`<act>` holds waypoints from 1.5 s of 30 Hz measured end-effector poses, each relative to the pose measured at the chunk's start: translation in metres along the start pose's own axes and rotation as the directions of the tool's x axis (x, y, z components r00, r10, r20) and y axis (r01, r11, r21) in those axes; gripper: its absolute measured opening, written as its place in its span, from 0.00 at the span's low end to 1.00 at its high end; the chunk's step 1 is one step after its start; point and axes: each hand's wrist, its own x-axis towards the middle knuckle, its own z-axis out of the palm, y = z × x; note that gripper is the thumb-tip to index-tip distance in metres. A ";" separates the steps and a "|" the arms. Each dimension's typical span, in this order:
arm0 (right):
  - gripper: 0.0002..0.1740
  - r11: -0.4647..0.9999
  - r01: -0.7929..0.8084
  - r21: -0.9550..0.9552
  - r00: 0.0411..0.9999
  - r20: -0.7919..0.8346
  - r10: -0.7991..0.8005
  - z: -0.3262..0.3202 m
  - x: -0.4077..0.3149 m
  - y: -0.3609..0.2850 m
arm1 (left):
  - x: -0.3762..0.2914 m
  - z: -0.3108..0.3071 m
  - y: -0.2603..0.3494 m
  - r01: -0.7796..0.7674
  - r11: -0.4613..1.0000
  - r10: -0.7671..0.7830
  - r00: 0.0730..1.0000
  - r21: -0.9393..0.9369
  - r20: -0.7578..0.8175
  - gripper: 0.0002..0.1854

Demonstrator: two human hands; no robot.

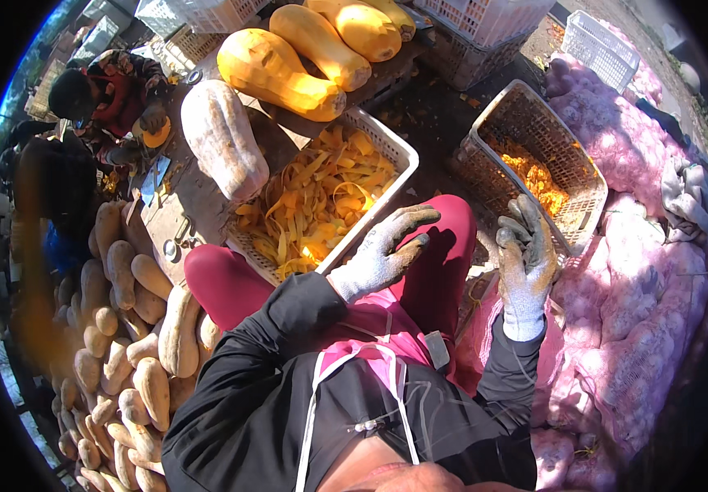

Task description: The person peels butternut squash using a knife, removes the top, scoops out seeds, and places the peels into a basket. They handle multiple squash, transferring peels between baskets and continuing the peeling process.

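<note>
My left hand [388, 249], in a white knit glove with a soiled brownish coating, hovers over my knee beside a plastic crate [408, 154]. Its thumb is apart from the fingers and nothing is held. Orange peel strips [320, 190] fill that crate. My right hand [527, 264], gloved alike, is raised with loosely bent, empty fingers. Close to it stands a tilted crate [490, 163] with orange squash pulp [538, 178] inside. An unpeeled pale squash [222, 138] lies at the far left corner of the peel crate. Peeled orange squashes [274, 71] lie in a row beyond.
Unpeeled squashes [145, 369] are heaped at left. Pink mesh sacks [630, 320] of pale bulbs line the right. Near my left knee lies a small metal tool [173, 249], perhaps a peeler. Another person [117, 101] works at upper left. White crates [483, 24] are stacked at the back.
</note>
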 end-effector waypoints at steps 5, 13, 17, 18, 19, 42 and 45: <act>0.43 0.841 -0.537 0.066 0.761 0.468 0.449 0.200 0.066 0.124 | -0.054 -0.093 -0.132 0.805 0.593 -0.538 0.404 0.009 -0.740 0.34; 0.54 0.546 0.206 -0.812 0.651 0.530 0.543 0.350 0.150 0.232 | -0.098 -0.207 -0.253 0.544 0.636 -0.639 -0.028 -0.548 -0.769 0.33; 0.40 0.622 0.185 -0.761 0.778 0.500 0.381 0.362 0.168 0.342 | -0.128 -0.215 -0.313 0.474 0.531 -0.782 -0.046 -0.703 -0.622 0.31; 0.36 0.553 0.295 -0.779 0.690 0.574 0.440 0.364 0.174 0.366 | -0.133 -0.214 -0.324 0.466 0.499 -0.811 -0.045 -0.731 -0.583 0.30; 0.34 0.489 0.406 -0.772 0.592 0.630 0.503 0.364 0.180 0.392 | -0.135 -0.214 -0.334 0.466 0.469 -0.836 -0.039 -0.751 -0.547 0.30; 0.23 0.382 -0.912 0.146 0.403 0.490 0.773 0.297 -0.008 0.324 | 0.001 -0.216 -0.220 0.813 0.566 -0.823 0.550 -0.135 -0.142 0.34; 0.22 0.432 -0.880 0.196 0.471 0.475 0.744 0.297 -0.047 0.325 | -0.007 -0.218 -0.216 0.793 0.608 -0.792 0.605 -0.021 -0.089 0.37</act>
